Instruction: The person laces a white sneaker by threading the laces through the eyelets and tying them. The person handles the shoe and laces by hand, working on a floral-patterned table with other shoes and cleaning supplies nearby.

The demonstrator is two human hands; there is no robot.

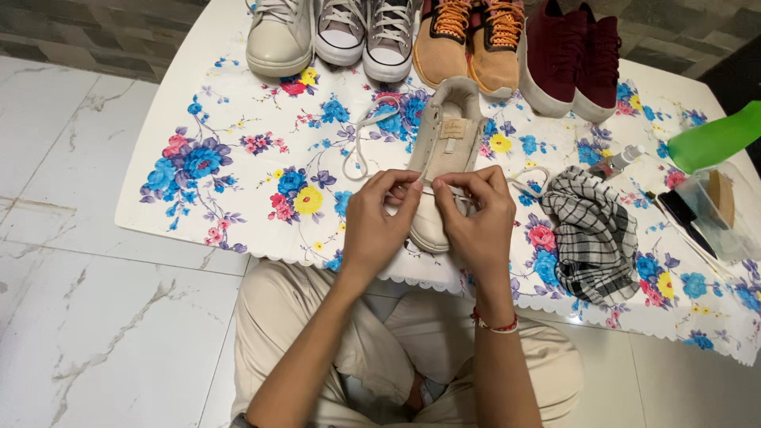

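Note:
A beige sneaker (446, 135) lies on the floral tablecloth (238, 166), toe toward me. My left hand (379, 223) and my right hand (478, 218) both rest over its toe end, fingertips pinching the white shoelace (358, 143) at the lowest eyelets. One loose lace end curls off to the left of the shoe, another loops to the right beside my right hand. My palms hide the toe cap.
Along the table's far edge stand a matching beige sneaker (279, 40), grey canvas sneakers (365, 36), tan shoes with orange laces (469, 43) and maroon shoes (572, 55). A checked cloth (594, 226), small spray bottle (622, 158), green bottle (713, 139) and clear box (717, 210) lie right.

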